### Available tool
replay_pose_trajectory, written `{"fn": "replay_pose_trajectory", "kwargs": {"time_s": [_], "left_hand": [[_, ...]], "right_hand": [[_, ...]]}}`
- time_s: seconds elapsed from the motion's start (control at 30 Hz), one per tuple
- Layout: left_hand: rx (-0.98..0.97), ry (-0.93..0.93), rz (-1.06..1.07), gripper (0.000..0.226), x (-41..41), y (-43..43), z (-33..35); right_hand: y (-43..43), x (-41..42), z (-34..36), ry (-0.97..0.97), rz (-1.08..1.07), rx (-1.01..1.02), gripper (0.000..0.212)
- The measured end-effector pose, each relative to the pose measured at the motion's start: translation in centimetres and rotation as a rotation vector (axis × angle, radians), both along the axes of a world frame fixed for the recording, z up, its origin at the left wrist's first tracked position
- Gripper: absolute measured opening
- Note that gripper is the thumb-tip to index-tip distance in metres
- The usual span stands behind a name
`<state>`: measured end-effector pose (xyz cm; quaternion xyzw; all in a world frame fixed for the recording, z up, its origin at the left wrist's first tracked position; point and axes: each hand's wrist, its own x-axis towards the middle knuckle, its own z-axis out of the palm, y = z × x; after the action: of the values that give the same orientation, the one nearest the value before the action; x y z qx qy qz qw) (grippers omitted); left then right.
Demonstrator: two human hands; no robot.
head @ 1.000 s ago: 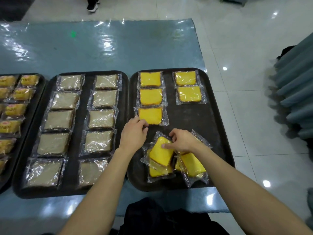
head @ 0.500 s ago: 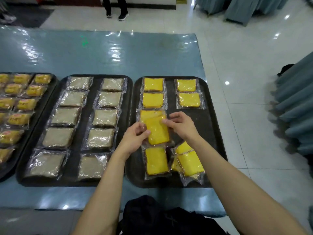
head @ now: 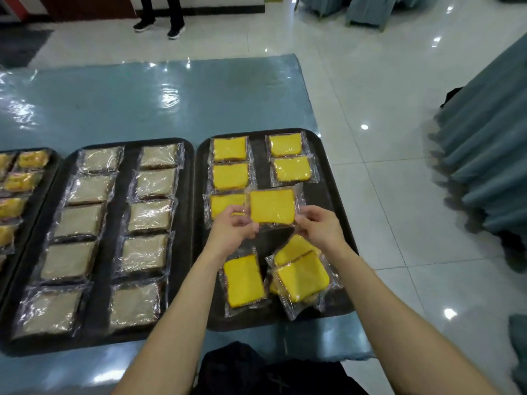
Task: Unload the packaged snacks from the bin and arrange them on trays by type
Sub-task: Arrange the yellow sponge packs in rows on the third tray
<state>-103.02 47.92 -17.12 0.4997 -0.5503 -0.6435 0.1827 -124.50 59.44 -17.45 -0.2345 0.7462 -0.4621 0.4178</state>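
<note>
A wrapped yellow cake slice [head: 272, 206] hangs over the right black tray [head: 322, 195]. My left hand [head: 232, 228] pinches its lower left corner and my right hand [head: 319, 228] pinches its lower right corner. On that tray, three yellow slices lie in the left column [head: 229, 149] and two in the right column [head: 286, 145]. A single yellow slice [head: 243, 277] and a loose heap of yellow slices [head: 302, 276] lie at the tray's near end. The bin is not in view.
The middle black tray [head: 122, 195] holds two columns of pale brown wrapped slices. A third tray [head: 54, 161] at the left edge carries small yellow packets. A person's shoes [head: 159, 27] stand beyond the blue table. Draped tables [head: 484, 166] flank the right side.
Both hands have lifted the yellow slice up and to the right, from the left column toward the open spot under the right column. The camera has tilted up.
</note>
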Motion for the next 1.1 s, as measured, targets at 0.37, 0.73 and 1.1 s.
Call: {"fn": "replay_pose_trajectory", "kwargs": {"time_s": [0.37, 0.73, 1.1], "left_hand": [[-0.495, -0.558, -0.294, 0.038, -8.9, -1.7, -1.2], [-0.907, -0.736, -0.723, 0.07, -9.6, -2.7, -4.6], [-0.935, -0.719, -0.778, 0.069, -9.8, -3.1, -4.5]], "right_hand": [[-0.8, -6.4, -3.5, 0.471, 0.003, 0.181, 0.06], [-0.4, -6.1, -6.6, 0.906, 0.294, 0.227, 0.052], [-0.3, -6.4, -5.7, 0.758, 0.274, 0.212, 0.061]]}}
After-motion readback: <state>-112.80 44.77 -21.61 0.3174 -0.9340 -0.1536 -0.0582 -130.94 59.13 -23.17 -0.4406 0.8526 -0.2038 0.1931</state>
